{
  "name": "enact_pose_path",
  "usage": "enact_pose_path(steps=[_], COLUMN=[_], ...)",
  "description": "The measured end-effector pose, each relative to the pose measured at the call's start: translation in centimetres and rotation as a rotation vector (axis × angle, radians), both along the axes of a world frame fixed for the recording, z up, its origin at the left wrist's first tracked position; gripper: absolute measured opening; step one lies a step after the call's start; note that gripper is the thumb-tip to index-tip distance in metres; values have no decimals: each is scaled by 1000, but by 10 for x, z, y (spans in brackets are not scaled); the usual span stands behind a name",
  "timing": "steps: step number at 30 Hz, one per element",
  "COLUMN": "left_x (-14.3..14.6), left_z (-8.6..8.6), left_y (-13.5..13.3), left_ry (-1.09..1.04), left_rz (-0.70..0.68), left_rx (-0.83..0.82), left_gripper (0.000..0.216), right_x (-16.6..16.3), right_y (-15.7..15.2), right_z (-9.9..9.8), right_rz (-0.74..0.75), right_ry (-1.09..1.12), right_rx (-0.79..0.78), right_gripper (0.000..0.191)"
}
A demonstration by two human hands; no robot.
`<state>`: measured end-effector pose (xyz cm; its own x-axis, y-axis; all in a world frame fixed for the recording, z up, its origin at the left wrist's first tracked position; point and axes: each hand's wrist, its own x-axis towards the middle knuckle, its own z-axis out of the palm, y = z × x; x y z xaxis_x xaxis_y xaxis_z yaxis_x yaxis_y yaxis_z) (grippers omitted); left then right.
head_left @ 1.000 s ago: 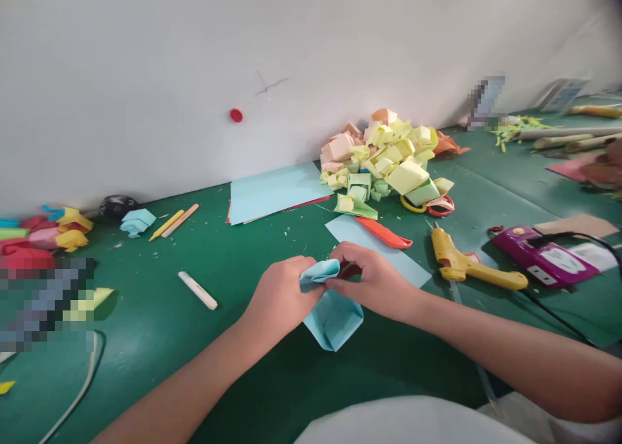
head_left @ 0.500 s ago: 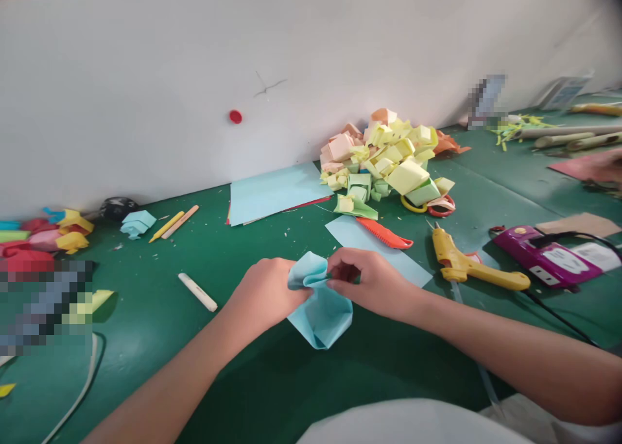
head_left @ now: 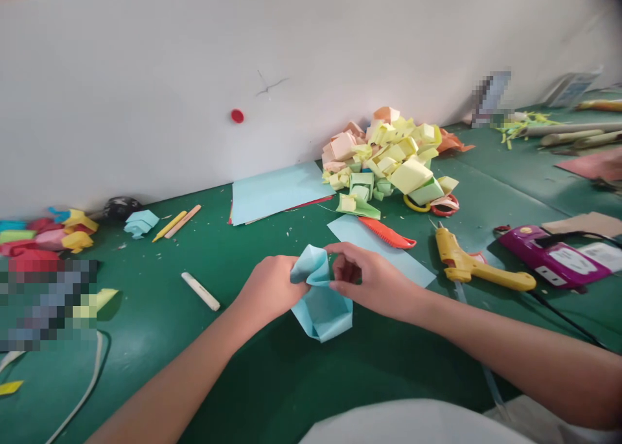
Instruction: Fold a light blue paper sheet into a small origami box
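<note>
One blue folded paper [head_left: 324, 309], two sticks [head_left: 170, 226], one glue gun [head_left: 466, 266]
Left hand [head_left: 273, 288] clamped on the paper; right hand [head_left: 376, 279] at its edge, whether gripping I cannot tell.

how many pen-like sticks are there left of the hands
3: a yellow stick and an orange stick side by side farther back, and a white stick nearer the left hand. Others may be hidden.

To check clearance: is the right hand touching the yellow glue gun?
Apart: the head view shows blue sheet and green table between right hand and glue gun.
</note>
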<state>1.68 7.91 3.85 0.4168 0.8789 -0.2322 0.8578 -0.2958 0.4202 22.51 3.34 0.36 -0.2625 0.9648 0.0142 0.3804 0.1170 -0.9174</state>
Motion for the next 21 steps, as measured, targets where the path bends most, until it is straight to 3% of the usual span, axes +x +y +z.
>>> enact_pose_path(steps=[6, 10, 15, 21], left_x=[2, 3, 5, 7], left_z=[16, 17, 15, 17], left_y=[-13, -17, -18, -21], left_ry=[12, 29, 12, 22], left_rz=[-82, -84, -106, -81], left_rx=[-113, -60, -59, -33], left_gripper=[26, 34, 19, 19], right_x=[1, 2, 2, -1], right_y=[2, 4, 5, 2], right_z=[1, -2, -3, 3], right_rz=[59, 89, 58, 21], right_ry=[56, 41, -5, -100], right_rx=[-60, -31, 9, 17], right_gripper=[32, 21, 8, 13])
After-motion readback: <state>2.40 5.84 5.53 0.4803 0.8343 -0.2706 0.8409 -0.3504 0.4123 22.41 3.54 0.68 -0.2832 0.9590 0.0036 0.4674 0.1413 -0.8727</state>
